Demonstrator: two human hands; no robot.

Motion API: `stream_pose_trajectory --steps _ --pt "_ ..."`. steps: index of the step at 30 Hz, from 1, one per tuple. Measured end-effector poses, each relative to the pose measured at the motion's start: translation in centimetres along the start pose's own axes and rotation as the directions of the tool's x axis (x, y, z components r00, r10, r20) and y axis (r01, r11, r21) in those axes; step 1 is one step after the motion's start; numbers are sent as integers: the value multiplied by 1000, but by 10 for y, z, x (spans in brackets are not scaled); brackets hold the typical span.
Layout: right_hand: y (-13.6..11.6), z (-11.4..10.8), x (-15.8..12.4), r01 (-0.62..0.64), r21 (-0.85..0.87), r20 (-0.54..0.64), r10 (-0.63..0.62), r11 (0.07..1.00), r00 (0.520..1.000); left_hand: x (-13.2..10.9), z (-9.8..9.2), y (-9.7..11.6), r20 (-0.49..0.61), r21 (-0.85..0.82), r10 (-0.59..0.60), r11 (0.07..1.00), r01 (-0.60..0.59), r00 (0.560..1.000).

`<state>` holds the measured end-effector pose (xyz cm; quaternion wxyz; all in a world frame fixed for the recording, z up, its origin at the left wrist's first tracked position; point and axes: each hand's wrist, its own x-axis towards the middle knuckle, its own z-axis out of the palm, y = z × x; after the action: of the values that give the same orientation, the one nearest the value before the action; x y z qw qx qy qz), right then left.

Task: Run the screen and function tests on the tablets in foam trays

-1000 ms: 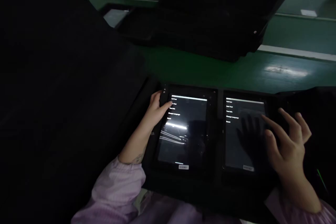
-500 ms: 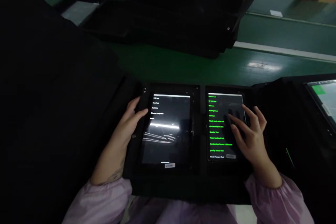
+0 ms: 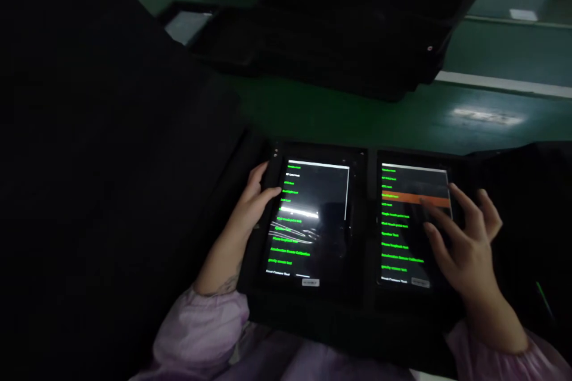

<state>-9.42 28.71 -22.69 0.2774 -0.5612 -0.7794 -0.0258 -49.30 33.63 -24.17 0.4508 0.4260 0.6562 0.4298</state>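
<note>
Two tablets lie side by side in a black holder (image 3: 361, 315) in front of me. The left tablet (image 3: 313, 220) shows a list of green text lines. My left hand (image 3: 254, 199) rests on its left edge, thumb on the screen, fingers loosely open. The right tablet (image 3: 409, 226) shows the same kind of green list with one row lit orange. My right hand (image 3: 465, 238) hovers over its right side with fingers spread, the fingertips at the orange row. Neither hand holds anything.
A green work surface (image 3: 379, 119) runs behind the tablets. A stack of black trays (image 3: 339, 30) stands beyond it. A large black cloth or panel (image 3: 89, 161) fills the left side. Dark equipment lies at the right edge.
The left tablet's screen changed from a short white menu to the green list. On the right tablet one row turned orange under my right fingertips. The camera view shifted.
</note>
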Motion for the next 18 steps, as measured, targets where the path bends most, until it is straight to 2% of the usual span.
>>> stream_pose_trajectory --steps 8,10,12,15,18 --pt "6 1 2 -88 31 -109 91 996 990 8 4 -5 -30 144 59 988 -54 998" --pt "7 1 3 -95 48 -140 101 994 985 5 7 0 -33 107 37 994 -33 999" --pt "7 1 2 -98 66 -167 108 993 980 -10 4 8 -24 15 -6 1000 7 1000" --pt "8 -1 0 -99 88 -187 114 991 976 -52 -21 20 -68 19 -36 999 37 997" --pt "10 -3 -4 -85 114 -195 106 990 975 -87 -67 26 -121 166 9 986 11 993"
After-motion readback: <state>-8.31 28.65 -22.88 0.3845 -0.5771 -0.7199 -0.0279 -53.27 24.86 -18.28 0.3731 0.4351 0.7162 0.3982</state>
